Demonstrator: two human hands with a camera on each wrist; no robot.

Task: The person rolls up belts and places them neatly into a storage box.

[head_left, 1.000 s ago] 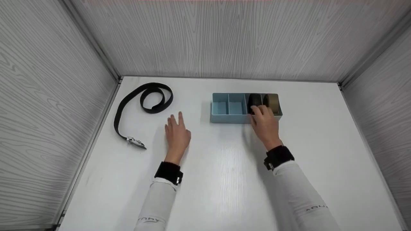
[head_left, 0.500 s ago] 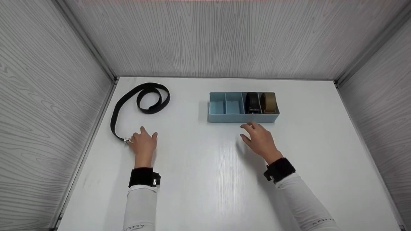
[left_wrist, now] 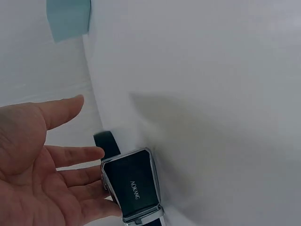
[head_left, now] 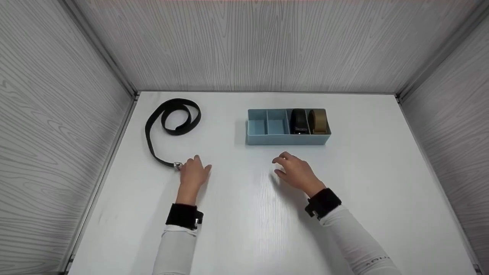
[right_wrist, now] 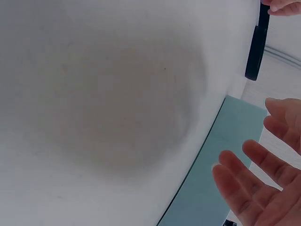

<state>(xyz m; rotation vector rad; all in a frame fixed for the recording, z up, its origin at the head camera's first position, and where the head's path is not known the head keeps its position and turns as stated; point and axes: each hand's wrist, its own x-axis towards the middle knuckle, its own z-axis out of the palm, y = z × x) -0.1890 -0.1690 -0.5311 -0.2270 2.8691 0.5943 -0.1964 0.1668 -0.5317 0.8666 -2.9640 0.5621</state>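
A black belt (head_left: 148, 131) lies on the white table at the left, its tail end coiled on edge. My left hand (head_left: 193, 173) is at its buckle end; in the left wrist view the extended fingers (left_wrist: 84, 176) touch the edge of the silver-framed buckle (left_wrist: 134, 183), lettered AOKANG, and the thumb stands apart. My right hand (head_left: 296, 172) hovers in front of the blue divided box (head_left: 286, 139), fingers loosely bent with nothing between them. In the box's two right compartments sit a rolled black belt (head_left: 299, 120) and a brown roll (head_left: 319, 121), apparently another belt.
The box's two left compartments (head_left: 257, 124) hold nothing. Grey wood-grain panels (head_left: 229, 49) enclose the table (head_left: 244, 214) at the back and on both sides.
My left hand has gone left to the buckle, then moved right with it, bending the belt's strap inward. My right hand has drawn back from the rolled black belt in the box.
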